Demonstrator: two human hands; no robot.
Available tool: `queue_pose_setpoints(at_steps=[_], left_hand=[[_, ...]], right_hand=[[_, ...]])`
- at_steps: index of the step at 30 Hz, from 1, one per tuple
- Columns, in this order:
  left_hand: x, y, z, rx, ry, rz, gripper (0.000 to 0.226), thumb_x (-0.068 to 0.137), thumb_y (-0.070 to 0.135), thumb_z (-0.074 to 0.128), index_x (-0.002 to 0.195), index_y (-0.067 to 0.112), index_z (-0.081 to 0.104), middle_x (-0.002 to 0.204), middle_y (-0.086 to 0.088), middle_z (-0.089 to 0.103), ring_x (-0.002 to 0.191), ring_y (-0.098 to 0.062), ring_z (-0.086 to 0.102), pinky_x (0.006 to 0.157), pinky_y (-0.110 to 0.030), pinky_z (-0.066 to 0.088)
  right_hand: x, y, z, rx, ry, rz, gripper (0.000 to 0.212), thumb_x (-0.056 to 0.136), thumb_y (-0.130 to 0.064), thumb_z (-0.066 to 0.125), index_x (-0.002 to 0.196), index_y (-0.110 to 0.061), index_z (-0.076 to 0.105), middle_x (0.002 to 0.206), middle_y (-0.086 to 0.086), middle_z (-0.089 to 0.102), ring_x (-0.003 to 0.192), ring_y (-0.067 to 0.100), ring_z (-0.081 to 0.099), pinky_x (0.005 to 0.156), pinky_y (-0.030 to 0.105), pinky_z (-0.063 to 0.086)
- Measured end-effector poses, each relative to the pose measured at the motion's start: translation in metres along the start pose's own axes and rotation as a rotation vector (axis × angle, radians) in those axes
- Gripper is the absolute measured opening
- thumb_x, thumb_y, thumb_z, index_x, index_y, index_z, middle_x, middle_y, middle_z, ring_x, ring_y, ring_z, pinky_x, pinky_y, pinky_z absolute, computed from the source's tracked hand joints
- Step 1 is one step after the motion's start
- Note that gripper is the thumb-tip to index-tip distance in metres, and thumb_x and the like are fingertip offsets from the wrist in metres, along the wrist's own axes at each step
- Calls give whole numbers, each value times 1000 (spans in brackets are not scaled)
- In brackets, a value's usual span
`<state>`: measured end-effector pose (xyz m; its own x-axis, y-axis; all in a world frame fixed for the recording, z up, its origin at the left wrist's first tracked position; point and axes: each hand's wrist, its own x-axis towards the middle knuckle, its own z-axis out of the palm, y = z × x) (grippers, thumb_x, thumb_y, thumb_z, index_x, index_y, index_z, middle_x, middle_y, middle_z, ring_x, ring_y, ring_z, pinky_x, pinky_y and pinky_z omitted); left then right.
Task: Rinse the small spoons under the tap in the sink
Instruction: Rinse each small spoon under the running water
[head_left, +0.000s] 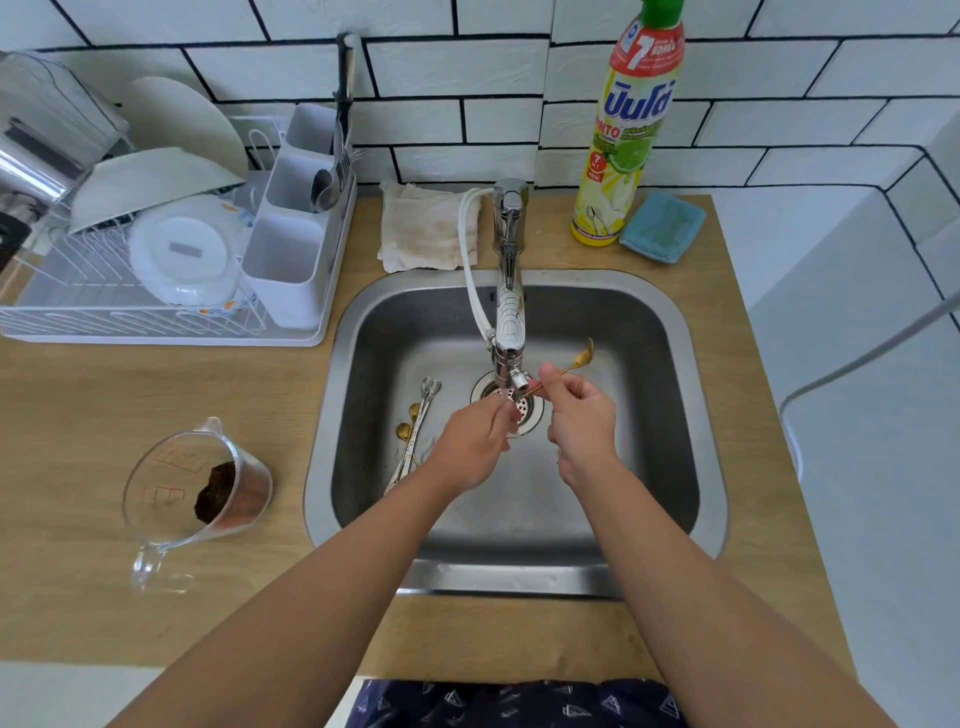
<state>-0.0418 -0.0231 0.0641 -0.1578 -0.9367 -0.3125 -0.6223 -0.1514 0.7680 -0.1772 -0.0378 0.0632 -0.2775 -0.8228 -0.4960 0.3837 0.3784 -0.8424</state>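
Over the steel sink (670, 332), the right hand (582, 415) pinches a thin gold spoon (571, 366) by its stem, bowl tilted up and away just right of the chrome tap (509, 312). The left hand (475, 441) has its fingers curled near the spoon's lower end under the spout; whether they touch it I cannot tell. More small spoons (415, 431), gold and silver, lie on the basin floor left of the hands. A clear jug (197, 483) lies on the wooden bench (104, 395).

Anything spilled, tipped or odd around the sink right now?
Only the clear measuring jug left of the sink: it lies tipped on the counter with a brown clump inside. Nothing looks spilled.
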Motion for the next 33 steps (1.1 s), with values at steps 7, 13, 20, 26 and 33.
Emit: queue_pose_setpoints(at_steps=[7,13,20,26,33], left_hand=[[2,-4,-9,-442,-68,-145,45,102,43,53,72,16,71,67,-10,75,43,-16,51,48,-23,44],[2,-2,-10,-315,17,-42,16,100,28,60,85,27,66,79,0,77,51,-6,56,55,-17,46],[2,6,-8,-341,-9,-167,49,100,48,54,60,22,61,47,6,51,44,-9,44,50,-24,36],[-3,0,-8,-583,-158,-161,21,104,26,54,94,11,65,65,7,63,52,-11,55,60,-22,48],[-1,2,-7,-483,-36,-245,49,98,51,55,62,19,49,45,10,43,43,-9,41,52,-19,44]], right_hand=[[0,-8,-2,-24,-63,36,22,95,-25,74,79,-12,67,72,-2,79,32,-1,46,33,16,32],[-6,-4,2,-20,-69,46,21,93,-24,76,76,-13,69,68,-2,78,33,-1,49,34,14,35],[-6,-4,3,-30,-54,39,20,92,-20,77,75,-12,70,68,-2,77,35,-2,48,36,12,36],[-1,-8,-3,-33,-37,47,23,93,-26,75,75,-15,67,74,-2,79,31,0,43,33,16,31],[-6,-9,-1,-46,-190,49,28,94,-20,74,67,-27,80,66,-6,74,35,0,42,35,17,30]])
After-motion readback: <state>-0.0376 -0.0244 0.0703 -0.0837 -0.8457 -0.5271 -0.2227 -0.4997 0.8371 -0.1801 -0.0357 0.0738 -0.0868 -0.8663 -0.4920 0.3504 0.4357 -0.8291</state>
